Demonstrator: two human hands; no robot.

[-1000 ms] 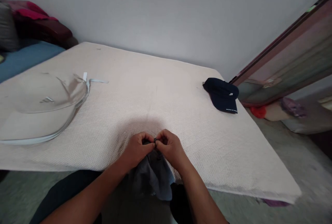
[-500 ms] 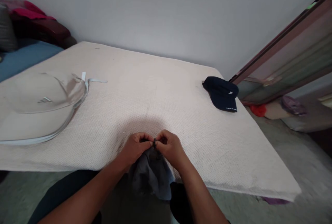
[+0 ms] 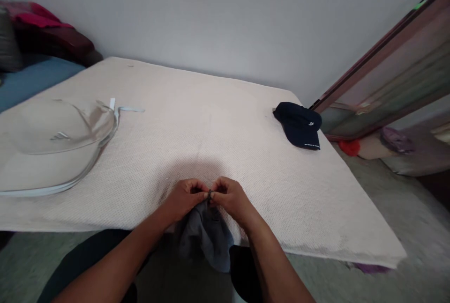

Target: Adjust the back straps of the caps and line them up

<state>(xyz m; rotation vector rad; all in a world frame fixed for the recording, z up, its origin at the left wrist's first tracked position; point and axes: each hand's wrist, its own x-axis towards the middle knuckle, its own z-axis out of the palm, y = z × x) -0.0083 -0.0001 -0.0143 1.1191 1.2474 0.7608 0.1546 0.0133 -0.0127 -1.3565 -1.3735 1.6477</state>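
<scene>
At the near edge of the bed, my left hand and my right hand meet, thumbs and fingertips pinched together. Between them is the small dark top end of a grey cloth item, perhaps a strap or fastener; its exact kind is too small to make out. The rest of the cloth hangs loosely below my fingers, over the bed's edge and between my forearms. Whether it is a cap cannot be told.
A large beige cap with a pale strap lies on the left of the white-covered bed. A navy cap rests at the right. A wall stands behind. Further left are a blue surface and pink cloth.
Both hands stay pinched at the same spot, with only slight finger movement at the dark end. The whole view has shifted very slightly; the caps lie as before.
</scene>
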